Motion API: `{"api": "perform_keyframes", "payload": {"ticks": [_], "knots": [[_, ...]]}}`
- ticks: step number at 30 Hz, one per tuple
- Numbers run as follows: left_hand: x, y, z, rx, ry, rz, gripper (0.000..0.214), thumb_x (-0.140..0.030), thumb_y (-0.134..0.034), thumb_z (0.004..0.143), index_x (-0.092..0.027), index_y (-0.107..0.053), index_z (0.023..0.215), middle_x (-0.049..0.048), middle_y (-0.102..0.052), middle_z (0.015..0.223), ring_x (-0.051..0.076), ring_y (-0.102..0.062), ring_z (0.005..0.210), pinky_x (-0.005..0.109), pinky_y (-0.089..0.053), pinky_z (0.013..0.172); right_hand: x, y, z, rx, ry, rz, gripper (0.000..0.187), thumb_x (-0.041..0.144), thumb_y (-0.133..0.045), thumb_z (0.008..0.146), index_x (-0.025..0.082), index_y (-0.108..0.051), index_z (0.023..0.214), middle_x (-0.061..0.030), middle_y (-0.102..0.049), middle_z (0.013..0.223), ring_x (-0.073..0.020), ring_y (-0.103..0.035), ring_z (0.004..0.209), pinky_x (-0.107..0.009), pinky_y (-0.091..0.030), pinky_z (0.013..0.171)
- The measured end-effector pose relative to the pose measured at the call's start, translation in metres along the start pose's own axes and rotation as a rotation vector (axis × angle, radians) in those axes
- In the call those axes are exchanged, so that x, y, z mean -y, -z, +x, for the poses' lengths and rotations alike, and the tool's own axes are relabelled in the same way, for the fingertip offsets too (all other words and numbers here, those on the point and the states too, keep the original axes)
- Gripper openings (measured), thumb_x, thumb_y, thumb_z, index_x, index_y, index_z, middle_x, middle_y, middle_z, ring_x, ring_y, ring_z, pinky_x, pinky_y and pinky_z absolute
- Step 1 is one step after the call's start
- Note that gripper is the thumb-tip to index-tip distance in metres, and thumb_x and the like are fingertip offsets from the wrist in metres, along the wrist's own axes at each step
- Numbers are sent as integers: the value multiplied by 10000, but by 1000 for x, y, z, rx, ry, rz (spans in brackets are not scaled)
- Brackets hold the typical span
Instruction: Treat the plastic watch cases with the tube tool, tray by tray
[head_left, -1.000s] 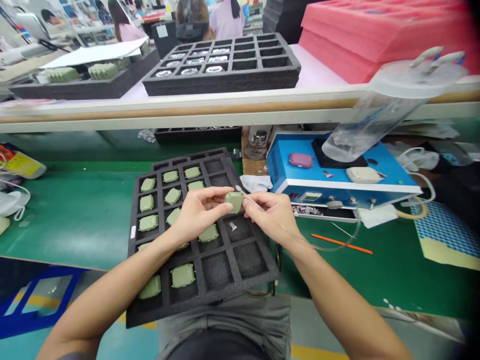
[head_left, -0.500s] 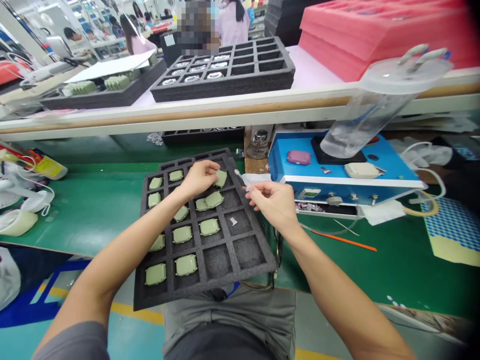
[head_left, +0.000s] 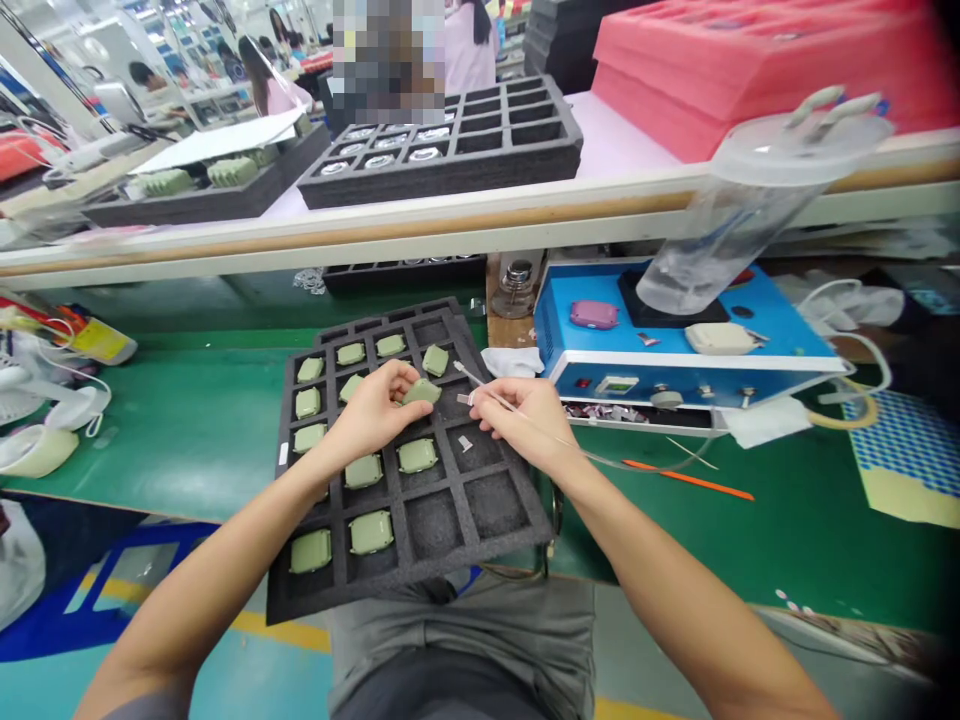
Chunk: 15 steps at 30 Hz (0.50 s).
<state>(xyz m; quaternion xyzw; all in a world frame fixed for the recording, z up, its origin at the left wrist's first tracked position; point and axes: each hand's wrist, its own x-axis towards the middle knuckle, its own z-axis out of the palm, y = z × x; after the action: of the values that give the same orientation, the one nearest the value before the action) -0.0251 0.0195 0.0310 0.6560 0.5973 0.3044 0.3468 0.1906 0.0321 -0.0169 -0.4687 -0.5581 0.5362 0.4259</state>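
Landmark: black foam tray (head_left: 435, 525), set aslant at the near edge of the green bench (head_left: 202, 400).

Labels: white label (head_left: 283, 453) on the tray's left rim; any print on it too small to read. Blue box (head_left: 682, 372), beyond the tray to the right, carries a small green display (head_left: 619, 385); figures not legible. Bottle (head_left: 105, 340) well left of the tray has a yellow label, lettering blurred.

Held case: green case (head_left: 423, 392), above the right-hand half of the tray, tilted, smooth face up. Long axis roughly left to right, slightly askew to the tray's rows, one end toward the left fingers, the other toward the tray's right rim. Which end is its top: cannot tell.

Left hand (head_left: 379, 405): over the middle of the tray; thumb and fingers pinching the green case.

Right hand (head_left: 523, 408): at the tray's right rim; thumb and fingers pressed together around a thin pale wand (head_left: 480, 382), tip pointing in over the tray. Small metal piece (head_left: 465, 399) at the same fingertips, apart from the green case. Clear hose (head_left: 622, 466) trails off right of the tray.

In tray: seated green cases (head_left: 371, 532), plus loose silver piece (head_left: 465, 443) in a right-hand compartment.

Right of tray, on bench: orange stick (head_left: 701, 484).
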Motion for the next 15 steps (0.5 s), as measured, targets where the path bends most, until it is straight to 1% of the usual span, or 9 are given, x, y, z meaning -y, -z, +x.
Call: {"api": "perform_keyframes", "payload": {"ticks": [2,3,5,8,12,15], "knots": [[-3,-2,2,37,87,-306,421,-334,-850,723,-151,-674,1058,29,-690,846,154,-626,736,287,-527,707,0,-1,-1,6,14,16,274,411,-693,754,147,-761,777,-61,-746,698,-155,-654,603,-237,-486,526],[-5,-3,2,59,123,-413,461,-356,-874,711,-144,-684,1075,45,-710,886,154,-645,760,291,-545,727,0,-2,-2,6,23,25,280,417,-694,760,147,-763,785,-60,-748,706,-155,-655,608,-241,-487,533],[-9,-6,1,79,169,-527,473,-365,-918,672,-139,-707,1030,63,-733,938,155,-668,792,299,-571,753,0,-3,-2,1,43,35,278,417,-694,770,149,-766,788,-56,-749,713,-154,-650,610,-247,-490,548],[-11,-11,-1,93,187,-573,460,-340,-952,638,-144,-731,990,60,-745,938,150,-678,784,287,-590,738,1,-3,-2,-3,69,40,246,388,-691,774,154,-768,776,-49,-750,711,-147,-642,606,-252,-490,573],[-11,-14,-1,94,193,-588,450,-319,-956,643,-139,-735,991,63,-750,940,146,-685,784,271,-601,729,2,-3,-2,8,81,33,220,360,-684,768,157,-770,761,-46,-750,698,-144,-638,602,-254,-480,585],[-10,-15,0,83,189,-583,456,-315,-952,652,-132,-731,1007,63,-749,950,148,-686,796,278,-604,737,2,-3,-3,-6,79,23,211,349,-682,763,158,-772,771,-45,-753,707,-151,-646,617,-259,-483,597]]}}
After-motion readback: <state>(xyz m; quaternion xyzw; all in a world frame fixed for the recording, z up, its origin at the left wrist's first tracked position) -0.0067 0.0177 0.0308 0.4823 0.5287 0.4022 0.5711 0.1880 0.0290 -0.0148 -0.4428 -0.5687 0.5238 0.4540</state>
